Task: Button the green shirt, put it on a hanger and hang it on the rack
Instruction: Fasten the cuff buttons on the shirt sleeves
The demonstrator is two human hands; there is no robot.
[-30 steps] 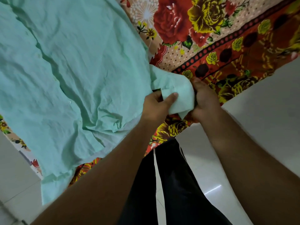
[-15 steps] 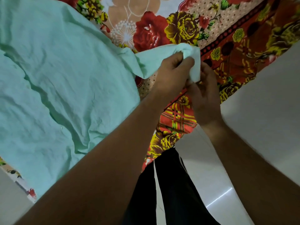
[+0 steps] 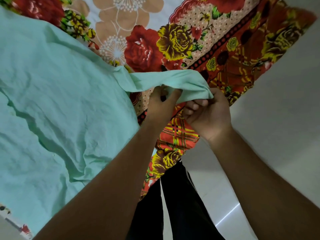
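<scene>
The pale green shirt [image 3: 57,108] lies spread and wrinkled over the left half of a flowered bed sheet. One short sleeve [image 3: 166,80] is lifted off the sheet and stretched to the right. My left hand [image 3: 161,104] grips the sleeve's lower edge from beneath, fingers curled into the cloth. My right hand [image 3: 209,113] pinches the sleeve's end at its cuff, palm turned up. No hanger and no rack are in view.
The flowered bed sheet [image 3: 181,42] in red, yellow and beige covers the bed and hangs over its near edge. White tiled floor [image 3: 277,127] lies to the right. My black trousers [image 3: 173,205] show below the arms.
The sleeve has been pulled out longer to the right and lies flatter across both hands. My right hand has turned palm up under the cuff. The camera has tilted slightly.
</scene>
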